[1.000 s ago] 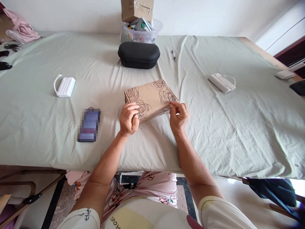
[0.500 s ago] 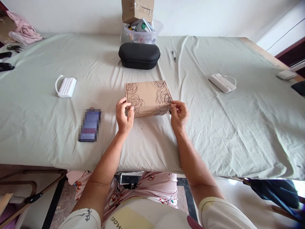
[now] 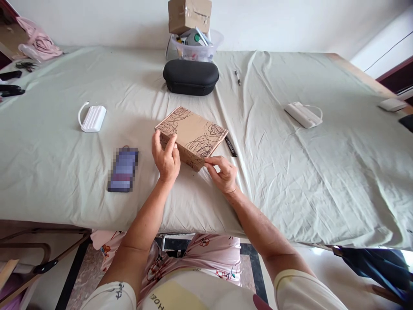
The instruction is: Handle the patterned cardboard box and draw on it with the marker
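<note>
A brown cardboard box point(image 3: 192, 131) with scribbled black swirls near its corners sits turned at an angle on the cloth, its lid closed. My left hand point(image 3: 166, 157) grips its near left side, fingertips at the top edge and thumb on the front face. At the box's near corner, my right hand point(image 3: 222, 173) pinches the edge between thumb and forefinger. A black marker pen point(image 3: 231, 146) lies on the cloth just right of the box, partly behind it.
A phone point(image 3: 123, 170) with a blurred screen lies left. White power banks point(image 3: 93, 119) point(image 3: 303, 115) rest on either side. Behind the box are a black zip case point(image 3: 191, 77), a thin pen point(image 3: 238, 78), and a plastic basket point(image 3: 196, 51) with another carton point(image 3: 190, 16) above.
The box has turned clockwise, its right side swinging toward me. My right hand has moved nearer and left with that corner. The black marker has come into view beside the box.
</note>
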A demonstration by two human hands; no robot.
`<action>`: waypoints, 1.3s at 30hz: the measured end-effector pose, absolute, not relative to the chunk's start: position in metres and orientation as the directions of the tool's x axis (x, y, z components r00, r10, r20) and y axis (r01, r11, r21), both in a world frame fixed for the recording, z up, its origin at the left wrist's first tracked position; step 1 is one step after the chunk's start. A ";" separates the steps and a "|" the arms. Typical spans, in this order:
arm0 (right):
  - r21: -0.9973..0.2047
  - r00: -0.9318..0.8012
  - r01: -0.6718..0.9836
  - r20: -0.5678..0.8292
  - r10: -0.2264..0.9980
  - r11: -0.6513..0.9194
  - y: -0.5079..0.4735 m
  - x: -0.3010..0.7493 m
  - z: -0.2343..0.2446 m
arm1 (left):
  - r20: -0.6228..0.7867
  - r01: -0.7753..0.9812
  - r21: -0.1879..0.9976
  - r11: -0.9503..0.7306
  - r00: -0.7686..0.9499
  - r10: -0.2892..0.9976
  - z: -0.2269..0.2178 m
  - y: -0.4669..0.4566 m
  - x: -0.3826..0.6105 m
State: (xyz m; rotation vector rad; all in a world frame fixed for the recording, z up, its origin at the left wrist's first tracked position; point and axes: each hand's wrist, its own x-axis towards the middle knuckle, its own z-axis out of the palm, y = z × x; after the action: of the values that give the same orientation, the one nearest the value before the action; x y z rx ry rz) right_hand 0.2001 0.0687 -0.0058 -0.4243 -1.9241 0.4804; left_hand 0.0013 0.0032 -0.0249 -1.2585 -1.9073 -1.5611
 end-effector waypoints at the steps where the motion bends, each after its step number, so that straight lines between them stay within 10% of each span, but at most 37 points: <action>1: -0.512 -0.401 0.058 0.774 0.490 0.857 0.065 0.198 -0.007 | 0.769 0.838 0.544 -0.046 -0.476 0.426 -0.024 0.002 0.005; 7: -0.494 -0.384 0.008 0.801 0.459 0.869 0.064 0.192 -0.009 | 0.845 0.906 0.340 -0.252 -0.177 0.505 -0.016 -0.004 0.026; 25: -0.815 -0.117 0.152 0.547 0.829 0.559 0.141 0.218 -0.026 | 0.836 0.904 0.338 -0.262 -0.161 0.525 -0.016 -0.001 0.026; 39: -0.882 -0.247 0.340 0.250 0.936 0.326 0.136 0.214 -0.029 | 0.682 0.798 0.573 -0.186 -0.339 0.648 -0.030 0.003 0.016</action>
State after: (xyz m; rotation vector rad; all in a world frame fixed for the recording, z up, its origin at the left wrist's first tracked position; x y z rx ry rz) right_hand 0.2137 0.1360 -0.0293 -1.1428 -1.7661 0.9092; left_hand 0.0160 0.0034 -0.0303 -1.7142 -1.9047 -1.5537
